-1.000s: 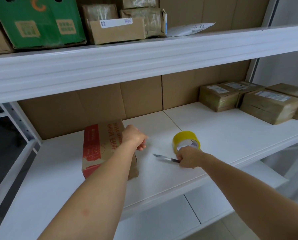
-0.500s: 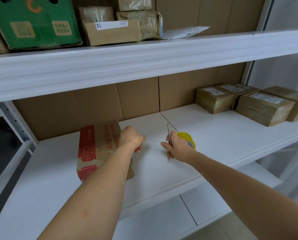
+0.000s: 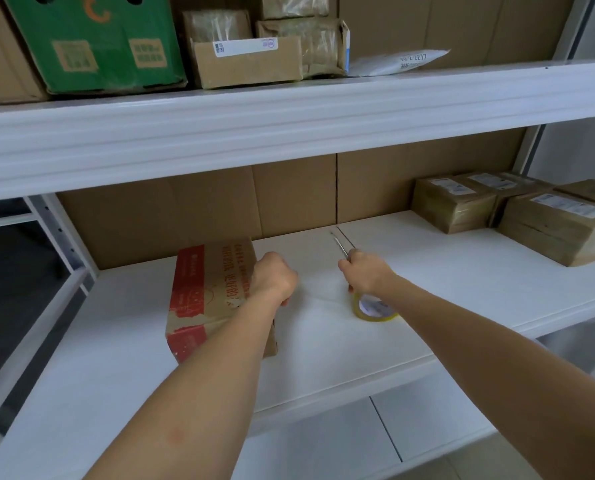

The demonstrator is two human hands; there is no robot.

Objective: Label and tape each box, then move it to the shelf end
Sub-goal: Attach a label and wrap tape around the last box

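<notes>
Nearest to me, both bare forearms rise from the bottom edge of the frame toward the middle shelf [image 3: 323, 358], a white board that fills the centre of the picture. My left hand [image 3: 275, 278] is curled into a fist against the right top edge of the red-and-brown cardboard box [image 3: 213, 292], which sits on the shelf left of centre; whether it actually pinches anything there I cannot tell. My right hand [image 3: 367, 273], just right of centre, is closed around the handle of a thin metal blade [image 3: 339, 244] that points up and away toward the back wall. Just below that hand, a roll of yellow packing tape [image 3: 374, 306] rests on the shelf, and a faint clear strand seems to run from it toward the left hand.

Farther back, at the right edge of the frame, a cluster of taped, labelled boxes [image 3: 517, 216] stands at the shelf end. Brown cardboard lines the rear wall. On the upper shelf [image 3: 289, 126], a green carton [image 3: 91, 43] occupies the upper left, with small brown parcels [image 3: 254, 50] beside it and a white mailer [image 3: 400, 62] to their right.
</notes>
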